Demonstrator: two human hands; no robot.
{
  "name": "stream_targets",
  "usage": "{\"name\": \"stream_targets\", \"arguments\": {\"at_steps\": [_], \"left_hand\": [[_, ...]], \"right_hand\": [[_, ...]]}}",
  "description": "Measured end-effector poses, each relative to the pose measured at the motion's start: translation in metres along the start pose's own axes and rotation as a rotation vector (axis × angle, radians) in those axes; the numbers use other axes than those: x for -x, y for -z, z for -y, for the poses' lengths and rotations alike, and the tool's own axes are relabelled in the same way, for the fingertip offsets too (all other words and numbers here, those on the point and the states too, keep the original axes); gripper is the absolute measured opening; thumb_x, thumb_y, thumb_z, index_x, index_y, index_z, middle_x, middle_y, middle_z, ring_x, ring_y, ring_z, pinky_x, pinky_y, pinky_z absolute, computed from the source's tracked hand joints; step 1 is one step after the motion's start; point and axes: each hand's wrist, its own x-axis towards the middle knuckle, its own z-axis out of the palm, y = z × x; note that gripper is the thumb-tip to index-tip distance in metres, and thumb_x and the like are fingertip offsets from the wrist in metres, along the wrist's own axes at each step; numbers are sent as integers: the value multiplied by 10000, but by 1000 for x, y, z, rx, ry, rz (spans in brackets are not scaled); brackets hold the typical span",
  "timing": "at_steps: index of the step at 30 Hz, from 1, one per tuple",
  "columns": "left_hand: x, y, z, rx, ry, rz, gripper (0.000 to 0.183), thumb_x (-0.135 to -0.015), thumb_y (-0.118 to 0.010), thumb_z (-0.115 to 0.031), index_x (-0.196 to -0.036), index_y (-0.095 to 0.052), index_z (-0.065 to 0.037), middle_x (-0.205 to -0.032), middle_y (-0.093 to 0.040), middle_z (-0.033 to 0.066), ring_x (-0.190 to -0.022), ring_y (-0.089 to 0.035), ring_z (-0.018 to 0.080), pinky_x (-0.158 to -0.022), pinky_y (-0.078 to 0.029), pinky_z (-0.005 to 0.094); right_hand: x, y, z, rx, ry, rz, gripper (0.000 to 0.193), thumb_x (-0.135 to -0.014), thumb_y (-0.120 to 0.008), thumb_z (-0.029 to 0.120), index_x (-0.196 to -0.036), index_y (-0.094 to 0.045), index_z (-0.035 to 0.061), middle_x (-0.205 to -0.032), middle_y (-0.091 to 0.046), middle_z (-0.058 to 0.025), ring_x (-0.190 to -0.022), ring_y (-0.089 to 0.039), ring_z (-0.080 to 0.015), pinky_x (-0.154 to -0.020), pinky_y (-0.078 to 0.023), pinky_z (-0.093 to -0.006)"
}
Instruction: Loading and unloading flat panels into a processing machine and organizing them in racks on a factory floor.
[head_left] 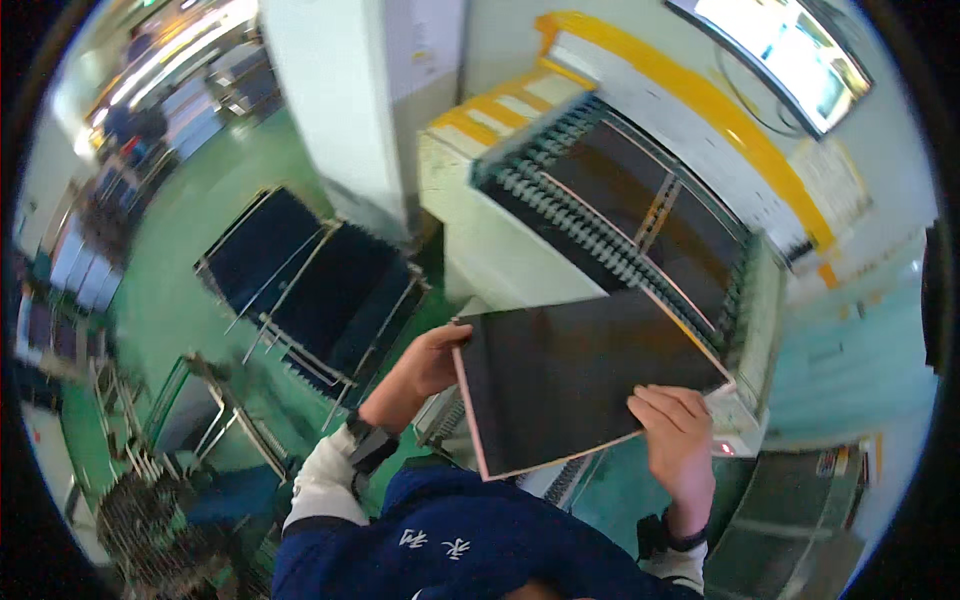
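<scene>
A dark, flat rectangular panel (575, 380) with thin copper-coloured edges is tilted in front of my chest. My left hand (432, 358) is closed on its upper left corner, the thumb over the top face. At the near right edge, my right hand (672, 420) grips it with the fingers lying over the face; its thumb is hidden. Just beyond the panel is a pale machine with a roller conveyor (560, 205). Similar dark panels (625, 160) lie on that conveyor, and the held panel overlaps its near side in the view.
Left of the machine, a metal rack (290, 275) carries large dark panels on the green floor. A white pillar (335, 100) rises behind it. A lit screen (790, 50) hangs at the upper right. More dark sheets (795, 510) stand at the lower right.
</scene>
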Motion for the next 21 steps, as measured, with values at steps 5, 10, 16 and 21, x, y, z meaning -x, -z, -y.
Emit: {"name": "stream_targets", "arguments": {"at_steps": [5, 10, 16, 21], "left_hand": [[1, -26, -7, -73, -115, 5, 355, -880, -570, -171, -1167, -550, 36, -1129, -629, 136, -1033, -609, 251, -945, -447, 387], [-19, -15, 4, -113, -216, -5, 328, -906, -539, -124, -1201, -525, 18, -1184, -601, 118, -1080, -584, 234, -952, -444, 400], [-28, 25, 26, -147, -223, -165, 238, -907, -524, -75, -1139, -546, -25, -1136, -621, 93, -1039, -600, 240, -927, -474, 409], [-35, 49, 45, -92, -152, -120, 165, -923, -539, -107, -1065, -573, -30, -1031, -639, 94, -948, -624, 230, -834, -505, 380]], "right_hand": [[13, -18, -19, -36, -33, -37, 293, -706, -601, 34, -995, -653, 44, -1059, -638, -83, -981, -592, -281, -841, -466, -420], [34, -69, -45, 10, -284, -27, 318, -738, -628, 67, -1056, -633, 62, -1156, -606, -83, -1080, -544, -300, -918, -415, -449], [90, -143, -62, -373, -706, -114, 284, -757, -716, 139, -997, -610, 29, -938, -637, -120, -840, -626, -252, -722, -503, -344], [107, -175, -49, -1290, -1262, 20, 283, -852, -677, 285, -906, -619, 14, -737, -601, -30, -619, -565, -114, -548, -459, -285]]}}
